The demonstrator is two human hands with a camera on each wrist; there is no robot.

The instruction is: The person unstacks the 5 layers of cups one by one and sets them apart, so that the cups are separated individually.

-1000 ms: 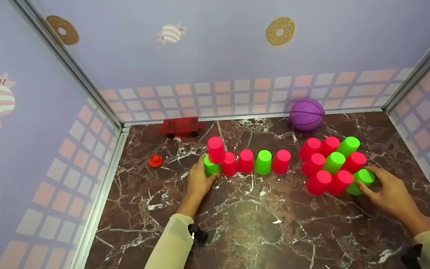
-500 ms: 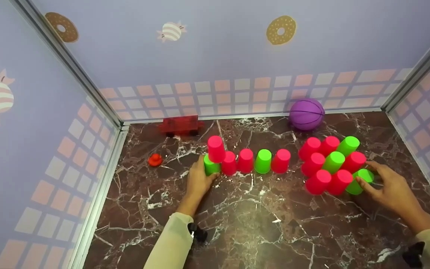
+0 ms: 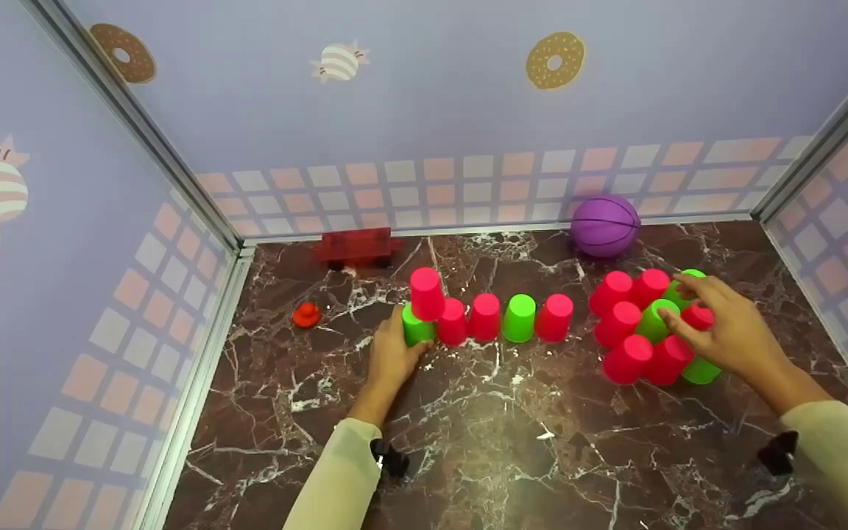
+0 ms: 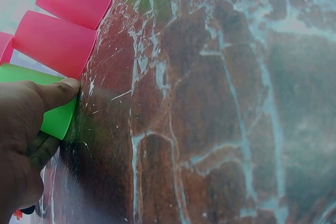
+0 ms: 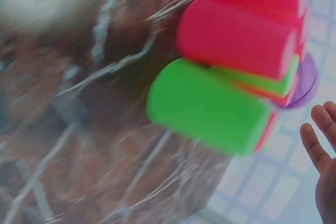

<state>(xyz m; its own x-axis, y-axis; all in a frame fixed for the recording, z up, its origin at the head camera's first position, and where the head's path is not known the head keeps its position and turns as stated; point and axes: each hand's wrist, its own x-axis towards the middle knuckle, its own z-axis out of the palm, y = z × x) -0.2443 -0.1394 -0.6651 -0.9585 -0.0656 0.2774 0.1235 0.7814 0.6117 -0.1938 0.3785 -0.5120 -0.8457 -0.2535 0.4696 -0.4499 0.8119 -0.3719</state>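
My left hand (image 3: 392, 359) grips an upside-down green cup (image 3: 417, 330) at the left end of a row, thumb on its near side. Right of it stand a pink cup (image 3: 452, 324), a second pink cup (image 3: 484, 318), another green cup (image 3: 519, 319) and a last pink cup (image 3: 554, 319). One pink cup (image 3: 426, 293) sits a level higher, over the first two. My right hand (image 3: 737, 335) is over a cluster of inverted pink and green cups, holding nothing, fingers spread. It partly covers the back green cup (image 3: 678, 293); the near-right green cup (image 5: 205, 108) shows below it.
A purple ball (image 3: 605, 227) lies by the back wall, behind the cluster. At the back left is a red toy vehicle (image 3: 355, 249), with a small orange-red duck-like toy (image 3: 307, 316) nearer. Walls bound the marbled tabletop (image 3: 497, 442) at the back and sides.
My right hand has left the near-right green cup and moved up and left over the cluster. My left hand and the row of cups have stayed in place.
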